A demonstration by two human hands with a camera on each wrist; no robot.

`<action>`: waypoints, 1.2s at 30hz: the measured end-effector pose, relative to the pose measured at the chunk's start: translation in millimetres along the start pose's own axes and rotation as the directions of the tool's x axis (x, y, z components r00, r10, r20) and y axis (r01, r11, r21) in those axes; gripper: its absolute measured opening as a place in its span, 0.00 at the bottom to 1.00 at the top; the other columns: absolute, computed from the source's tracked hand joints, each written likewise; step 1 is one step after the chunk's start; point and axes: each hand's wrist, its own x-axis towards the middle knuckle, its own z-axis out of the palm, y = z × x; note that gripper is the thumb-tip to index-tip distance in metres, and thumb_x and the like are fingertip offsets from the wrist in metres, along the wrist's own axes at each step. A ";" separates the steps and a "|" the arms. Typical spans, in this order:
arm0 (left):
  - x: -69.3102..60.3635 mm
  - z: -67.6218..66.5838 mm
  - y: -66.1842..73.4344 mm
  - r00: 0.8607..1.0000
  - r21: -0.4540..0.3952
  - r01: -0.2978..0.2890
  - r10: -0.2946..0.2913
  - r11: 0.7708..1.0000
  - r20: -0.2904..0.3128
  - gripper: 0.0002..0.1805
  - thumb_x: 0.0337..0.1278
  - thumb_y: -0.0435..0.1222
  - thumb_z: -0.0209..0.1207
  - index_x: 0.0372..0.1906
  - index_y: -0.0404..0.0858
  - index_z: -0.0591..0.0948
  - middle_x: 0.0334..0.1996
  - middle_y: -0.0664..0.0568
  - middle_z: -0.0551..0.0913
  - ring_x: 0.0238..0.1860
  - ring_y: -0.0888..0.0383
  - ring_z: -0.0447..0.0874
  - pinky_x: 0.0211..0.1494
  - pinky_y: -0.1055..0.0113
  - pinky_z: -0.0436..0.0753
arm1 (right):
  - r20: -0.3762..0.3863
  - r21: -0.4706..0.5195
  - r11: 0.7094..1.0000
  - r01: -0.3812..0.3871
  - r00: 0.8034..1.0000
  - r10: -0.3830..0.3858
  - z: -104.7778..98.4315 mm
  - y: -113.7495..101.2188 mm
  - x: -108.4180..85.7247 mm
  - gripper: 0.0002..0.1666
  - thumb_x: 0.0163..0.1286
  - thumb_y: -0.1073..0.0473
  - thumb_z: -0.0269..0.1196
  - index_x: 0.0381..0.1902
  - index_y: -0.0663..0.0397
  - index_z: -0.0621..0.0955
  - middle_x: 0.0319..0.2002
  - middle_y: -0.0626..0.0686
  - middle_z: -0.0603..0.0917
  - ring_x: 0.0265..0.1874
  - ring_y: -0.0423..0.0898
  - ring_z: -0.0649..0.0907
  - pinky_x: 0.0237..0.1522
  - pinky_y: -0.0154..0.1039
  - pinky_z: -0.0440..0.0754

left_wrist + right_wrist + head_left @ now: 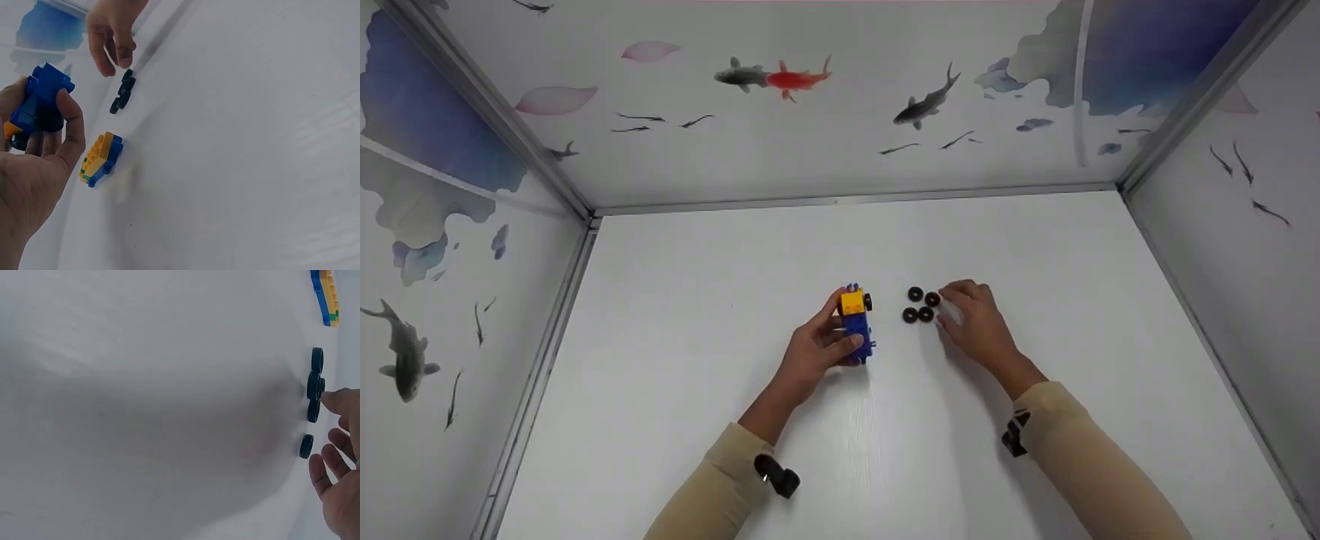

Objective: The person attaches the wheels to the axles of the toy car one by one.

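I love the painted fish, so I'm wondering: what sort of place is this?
Probably a small walled work booth. A white tabletop is closed in by wall panels printed with fish, with grey metal strips along the corners.

Blue-and-yellow plastic block vehicle (856, 324), yellow part (852, 302) at far end, black wheel (868, 301) attached, held in the left hand (810, 352); loose black ring-shaped wheels (921, 315) lie flat, clustered to its right.
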 end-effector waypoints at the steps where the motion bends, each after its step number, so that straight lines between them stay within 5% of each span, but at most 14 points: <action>1: -0.1 -0.1 -0.1 1.000 0.003 -0.002 0.002 1.000 0.002 0.50 0.73 0.42 0.72 0.89 0.68 0.58 0.72 0.41 0.79 0.66 0.46 0.88 0.61 0.54 0.93 | 0.002 -0.014 1.000 -0.007 1.000 0.007 -0.2 2.5 0.2 0.27 0.75 0.65 0.72 0.69 0.64 0.83 0.70 0.63 0.81 0.70 0.66 0.77 0.74 0.61 0.80; 6: -0.8 0.1 0.4 1.000 0.002 -0.002 0.002 1.000 0.013 0.50 0.72 0.43 0.73 0.89 0.68 0.58 0.72 0.40 0.78 0.66 0.46 0.88 0.62 0.55 0.93 | 0.027 -0.064 0.998 -0.022 0.999 0.024 0.3 10.6 0.7 0.28 0.78 0.65 0.69 0.72 0.67 0.80 0.76 0.64 0.78 0.76 0.70 0.74 0.78 0.67 0.75; 15: -1.1 0.5 1.5 1.000 -0.012 0.012 -0.012 1.000 0.002 0.51 0.72 0.41 0.73 0.89 0.67 0.57 0.74 0.39 0.76 0.65 0.46 0.89 0.61 0.55 0.93 | 0.025 -0.063 0.997 -0.053 0.998 0.055 0.3 11.9 1.0 0.19 0.78 0.68 0.68 0.63 0.67 0.85 0.63 0.65 0.84 0.63 0.66 0.80 0.69 0.62 0.82; 28: -2.1 1.1 2.1 1.000 -0.003 0.008 -0.008 1.000 0.003 0.50 0.72 0.41 0.73 0.88 0.69 0.59 0.72 0.40 0.78 0.63 0.47 0.90 0.60 0.56 0.94 | 0.013 -0.032 0.995 -0.093 0.996 0.093 0.5 16.2 -2.4 0.08 0.79 0.70 0.65 0.52 0.64 0.88 0.59 0.64 0.85 0.60 0.64 0.81 0.63 0.60 0.85; 36: -2.4 1.0 3.0 1.000 -0.018 0.000 0.000 1.000 -0.001 0.48 0.72 0.40 0.73 0.88 0.68 0.62 0.72 0.40 0.79 0.63 0.46 0.90 0.60 0.54 0.94 | 0.012 0.041 0.993 -0.113 0.994 0.113 -2.5 18.2 -6.0 0.15 0.82 0.66 0.65 0.62 0.62 0.86 0.58 0.64 0.85 0.58 0.62 0.84 0.61 0.58 0.86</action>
